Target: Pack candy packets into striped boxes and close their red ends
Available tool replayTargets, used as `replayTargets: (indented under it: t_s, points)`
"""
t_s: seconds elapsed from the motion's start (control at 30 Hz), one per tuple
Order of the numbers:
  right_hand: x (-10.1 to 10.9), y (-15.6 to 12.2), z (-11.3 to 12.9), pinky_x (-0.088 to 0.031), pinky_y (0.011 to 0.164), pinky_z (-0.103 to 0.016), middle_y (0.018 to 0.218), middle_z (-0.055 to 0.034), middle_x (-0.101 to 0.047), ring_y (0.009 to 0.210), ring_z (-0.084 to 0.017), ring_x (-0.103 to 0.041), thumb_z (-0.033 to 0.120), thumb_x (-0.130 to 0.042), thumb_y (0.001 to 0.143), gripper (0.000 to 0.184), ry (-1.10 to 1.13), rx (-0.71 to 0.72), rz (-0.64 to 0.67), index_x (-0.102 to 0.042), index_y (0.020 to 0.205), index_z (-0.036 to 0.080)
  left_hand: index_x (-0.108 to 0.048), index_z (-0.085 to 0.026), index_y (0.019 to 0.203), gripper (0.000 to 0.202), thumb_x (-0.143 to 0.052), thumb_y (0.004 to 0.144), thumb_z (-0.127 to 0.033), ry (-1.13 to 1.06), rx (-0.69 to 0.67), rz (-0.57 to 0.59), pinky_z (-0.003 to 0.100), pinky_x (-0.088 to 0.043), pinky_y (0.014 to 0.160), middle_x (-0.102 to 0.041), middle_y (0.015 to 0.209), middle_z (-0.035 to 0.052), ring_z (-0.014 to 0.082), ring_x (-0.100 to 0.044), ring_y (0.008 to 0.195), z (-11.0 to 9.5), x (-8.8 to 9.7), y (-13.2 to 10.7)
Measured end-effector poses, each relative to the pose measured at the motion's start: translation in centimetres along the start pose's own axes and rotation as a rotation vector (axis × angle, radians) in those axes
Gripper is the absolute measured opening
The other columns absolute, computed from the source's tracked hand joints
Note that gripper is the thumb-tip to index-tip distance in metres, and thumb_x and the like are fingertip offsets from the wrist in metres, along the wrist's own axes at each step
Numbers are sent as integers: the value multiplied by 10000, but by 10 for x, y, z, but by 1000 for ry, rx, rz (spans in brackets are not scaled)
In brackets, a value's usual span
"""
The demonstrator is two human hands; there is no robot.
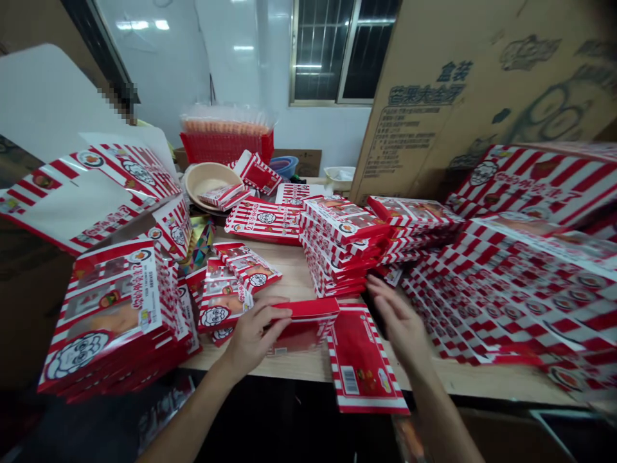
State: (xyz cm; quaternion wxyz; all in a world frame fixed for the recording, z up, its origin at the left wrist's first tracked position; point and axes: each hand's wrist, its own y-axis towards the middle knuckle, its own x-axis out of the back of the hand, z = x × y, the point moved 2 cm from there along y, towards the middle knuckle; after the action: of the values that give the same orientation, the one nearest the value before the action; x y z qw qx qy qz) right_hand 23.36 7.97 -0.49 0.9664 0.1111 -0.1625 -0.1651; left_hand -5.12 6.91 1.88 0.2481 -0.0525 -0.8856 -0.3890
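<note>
My left hand [253, 335] grips the end of a red folded package [304, 326] lying on the wooden table [289, 273]. My right hand [398, 315] is blurred, its fingers spread and holding nothing, just beside a tall stack of red-and-white striped packages [337, 247]. Between my hands, a flat striped package [361, 360] overhangs the table's front edge. A thick pile of similar packages [116, 315] sits at the left, with smaller loose ones [224, 296] near my left hand. Flat striped sheets [506, 302] cover the right side.
A large printed cardboard box panel [457, 83] rises behind the right side. At the back stand a red crate [226, 148] under clear plastic, a beige bowl [209, 182] and a blue bowl [284, 166]. A white board [53, 103] leans at the left. The table's front edge drops to darkness.
</note>
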Motion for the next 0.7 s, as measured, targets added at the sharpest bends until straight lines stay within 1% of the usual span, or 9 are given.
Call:
replayTargets:
  t_s: [0.03,0.07,0.17,0.27,0.33,0.37,0.43,0.53,0.7]
  points:
    - [16,7,-13,-412,953,-413,1153,-104,-648,1149,-277,-529,500,-558,754,348,-54,-69,-109,-716,860,209,-653,-197,918,122,-558,855,-152,0,8,-2,299,-537,784,-669,998,83,169,-647,932,0,0,0]
    - [31,13,-27,-441,891,-419,1002,-124,-693,1064,-304,-567,486,-609,697,312,-94,-134,-147,-711,740,194,-651,-199,912,120,-562,850,-146,1,11,-1,300,-534,788,-668,999,79,170,-645,934,0,0,0]
    - [59,24,-61,-470,587,-347,558,-73,-651,644,-254,-611,390,-693,581,220,-145,-327,-96,-638,498,194,-639,-204,907,119,-565,845,-136,3,11,3,298,-523,804,-666,990,65,164,-640,930,1,0,0]
    - [66,26,-80,-330,382,-257,388,-10,-538,379,-144,-471,372,-673,596,227,-121,-485,-27,-636,489,175,-628,-209,914,124,-565,843,-129,28,9,-5,293,-517,811,-660,989,50,157,-637,930,2,0,0]
    - [67,24,-84,-280,345,-230,382,-3,-529,332,-106,-420,377,-682,593,242,-74,-553,4,-645,499,157,-625,-212,915,123,-570,840,-131,45,7,-11,293,-517,810,-658,994,47,159,-636,936,3,0,0]
    - [67,23,-84,-297,348,-224,417,-11,-561,340,-99,-431,373,-698,576,233,-41,-572,17,-655,516,151,-624,-214,914,122,-572,839,-133,48,6,-12,292,-518,808,-658,995,45,160,-636,937,3,-1,-1]
    - [71,17,-84,-400,401,-236,563,-39,-655,409,-106,-508,371,-735,526,232,36,-583,28,-687,590,153,-623,-218,922,126,-573,839,-136,51,-2,-13,285,-517,808,-658,999,41,158,-636,936,3,-1,-2]
    - [76,2,-86,-529,568,-324,761,-77,-711,582,-168,-631,451,-753,479,346,141,-557,2,-690,666,167,-621,-216,932,126,-567,844,-145,62,5,-13,280,-513,817,-656,1003,42,155,-634,941,4,-1,-2]
    - [69,-25,-98,-547,653,-370,711,-76,-700,725,-237,-665,604,-707,488,424,100,-472,-98,-640,604,201,-626,-215,919,98,-570,846,-181,106,-16,9,284,-526,785,-665,954,41,163,-646,901,-1,0,6]
